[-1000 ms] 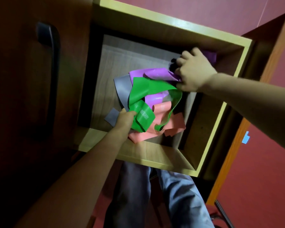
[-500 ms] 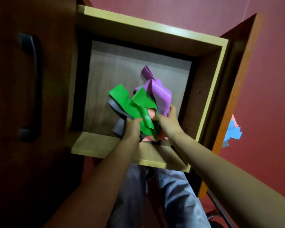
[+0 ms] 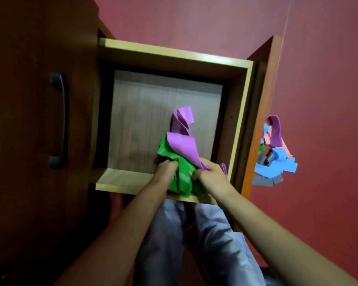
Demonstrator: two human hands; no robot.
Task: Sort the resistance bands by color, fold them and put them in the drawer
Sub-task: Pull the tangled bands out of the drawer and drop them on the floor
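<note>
Gripping a crumpled bundle of resistance bands (image 3: 180,159) between them, both hands are closed tight. The left hand (image 3: 166,171) has its fingers dug into the green band (image 3: 183,179), and the right hand (image 3: 208,173) is clamped on the root of the purple band (image 3: 183,147). The bundle sits low over the front of the open drawer (image 3: 243,124), right at the near rim and close to the person's knees. It is unsorted and unfolded.

What matters for the next move is how it lies. The mass is squeezed between the two hands, green mostly on the left hand's side. The purple band's long tail curls up and away from the hands towards the back of the drawer. I'd judge the right hand is better placed to peel the purple free along that line while the left hand anchors the green.

A second heap of bands (image 3: 274,162), blue, grey, salmon and purple, lies on the red floor (image 3: 329,120) beyond the drawer's right wall. It is nearer the right hand and well apart from the bundle.
</note>
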